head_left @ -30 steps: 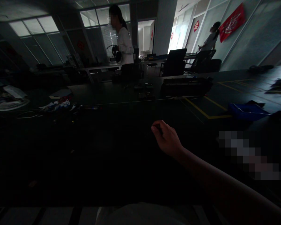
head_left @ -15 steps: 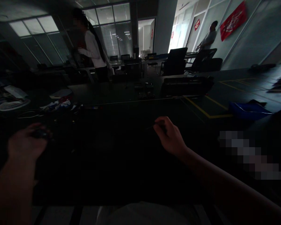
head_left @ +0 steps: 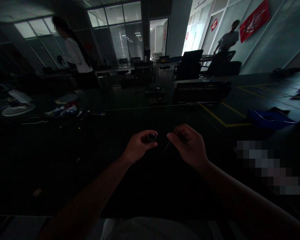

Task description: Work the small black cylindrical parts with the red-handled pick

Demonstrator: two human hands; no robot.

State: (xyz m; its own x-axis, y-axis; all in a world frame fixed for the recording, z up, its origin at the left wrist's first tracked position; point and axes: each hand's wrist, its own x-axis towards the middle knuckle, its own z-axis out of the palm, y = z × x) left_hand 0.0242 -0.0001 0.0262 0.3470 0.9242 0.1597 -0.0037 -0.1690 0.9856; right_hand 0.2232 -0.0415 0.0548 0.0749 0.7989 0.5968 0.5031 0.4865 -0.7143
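Near the middle of the dark table, my left hand [head_left: 137, 145] grips a small dark round object [head_left: 152, 137] with a ring-like rim, between thumb and fingers. Just to its right, my right hand [head_left: 191, 145] pinches a thin rod [head_left: 166, 147] that points down and to the left from the fingertips. The hands are apart, with a small gap between them. Dim light hides what else the right fingers may cover.
A blue tray [head_left: 270, 118] lies at the right, beyond yellow tape lines. A long black object [head_left: 201, 91] is at the back. Cluttered bags and cables [head_left: 65, 111] lie at the left. Two people stand in the background, one left [head_left: 76, 55], one right [head_left: 228, 40].
My left hand has swung from the far left to the middle with the dark round object. The right hand has shifted slightly right, its rod now angled downward. The person at left has moved left.
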